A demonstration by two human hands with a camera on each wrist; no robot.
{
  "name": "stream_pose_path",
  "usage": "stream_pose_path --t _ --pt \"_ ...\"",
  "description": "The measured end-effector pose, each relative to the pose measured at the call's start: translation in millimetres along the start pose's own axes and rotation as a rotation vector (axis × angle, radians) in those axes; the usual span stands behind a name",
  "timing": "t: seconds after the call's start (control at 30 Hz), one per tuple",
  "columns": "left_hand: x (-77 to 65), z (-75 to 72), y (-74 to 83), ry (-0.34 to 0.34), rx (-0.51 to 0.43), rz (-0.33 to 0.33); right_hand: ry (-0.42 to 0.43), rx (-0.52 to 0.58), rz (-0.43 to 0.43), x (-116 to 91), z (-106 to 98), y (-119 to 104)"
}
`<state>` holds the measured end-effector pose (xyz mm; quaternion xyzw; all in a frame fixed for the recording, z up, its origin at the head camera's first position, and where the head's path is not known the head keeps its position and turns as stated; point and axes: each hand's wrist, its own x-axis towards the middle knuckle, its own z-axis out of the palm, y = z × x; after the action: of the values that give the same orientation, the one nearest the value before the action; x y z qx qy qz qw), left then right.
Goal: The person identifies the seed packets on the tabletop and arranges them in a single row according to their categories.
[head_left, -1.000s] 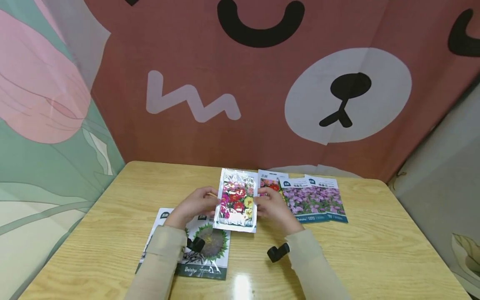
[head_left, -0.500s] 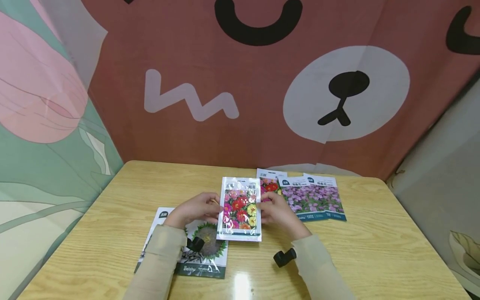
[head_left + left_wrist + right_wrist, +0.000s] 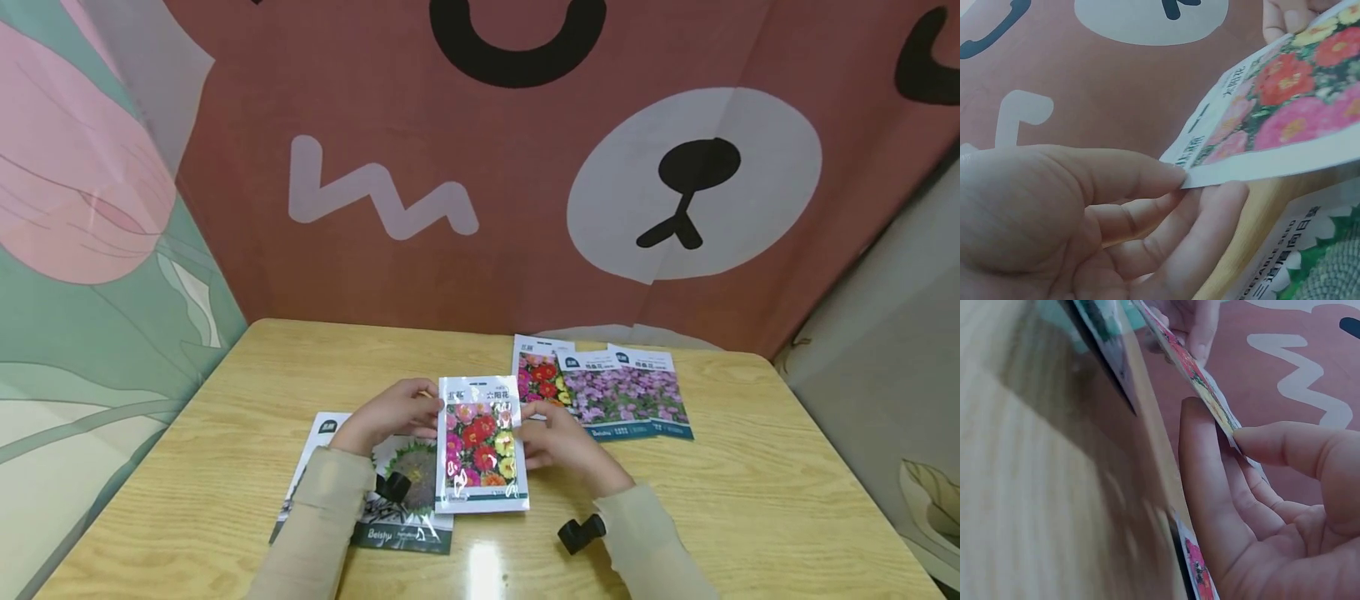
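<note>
A white seed packet [image 3: 482,446] printed with red, pink and yellow flowers is held up between both hands, its front facing the head camera. My left hand [image 3: 397,414] pinches its left edge near the top corner; the left wrist view shows the thumb [image 3: 1141,178] on top and fingers beneath. On the opposite edge my right hand [image 3: 564,443] pinches the packet, thumb [image 3: 1279,444] on one face and fingers behind. Below the left hand lie sunflower seed packets [image 3: 408,533], partly covered by the held packet and left arm.
At the table's back right, another red-flower packet [image 3: 538,383] lies partly under two overlapping purple-flower packets [image 3: 603,396] [image 3: 651,392]. The wooden table [image 3: 720,517] meets a printed cloth backdrop [image 3: 375,275] at its far edge. Dark wrist cameras [image 3: 581,533] sit on the cuffs.
Held between both hands, the red-flower packet has come down and toward the person, tilting to show more of its front. The right hand has moved nearer and slightly right. Packets on the table stay put.
</note>
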<state>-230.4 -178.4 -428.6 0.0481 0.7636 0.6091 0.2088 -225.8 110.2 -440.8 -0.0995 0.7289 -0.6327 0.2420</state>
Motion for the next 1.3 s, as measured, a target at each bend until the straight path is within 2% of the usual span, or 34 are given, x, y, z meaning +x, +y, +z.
stream_pose_path --t 0.2,0.3,0.47,0.6,0.8,0.97,1.2,1.3 --pt "1.3 0.4 1.3 0.002 -0.007 0.024 -0.026 0.004 0.016 -6.3 -0.4 6.9" --pt "1.1 2.5 1.4 0.008 0.015 0.032 -0.076 -0.001 0.024 -9.9 -0.7 8.9" --pt "1.1 9.3 0.1 -0.023 0.033 0.029 -0.176 -0.055 0.043 -14.4 -4.1 9.2" --pt "0.8 16.0 -1.2 -0.043 0.045 0.035 -0.197 -0.092 0.069 -17.7 -9.6 7.2" --pt "-0.6 24.1 0.8 -0.036 0.105 0.062 -0.246 -0.133 0.101 -20.3 -16.6 4.4" --pt "1.2 30.0 3.3 -0.014 0.176 0.066 -0.236 -0.176 0.134 -21.2 -17.1 4.2" --pt "1.4 40.3 6.2 0.062 0.288 0.102 -0.196 -0.192 0.138 -23.6 -14.6 6.0" --pt "0.9 45.2 7.3 0.096 0.348 0.093 -0.177 -0.225 0.136 -24.8 -13.4 6.5"
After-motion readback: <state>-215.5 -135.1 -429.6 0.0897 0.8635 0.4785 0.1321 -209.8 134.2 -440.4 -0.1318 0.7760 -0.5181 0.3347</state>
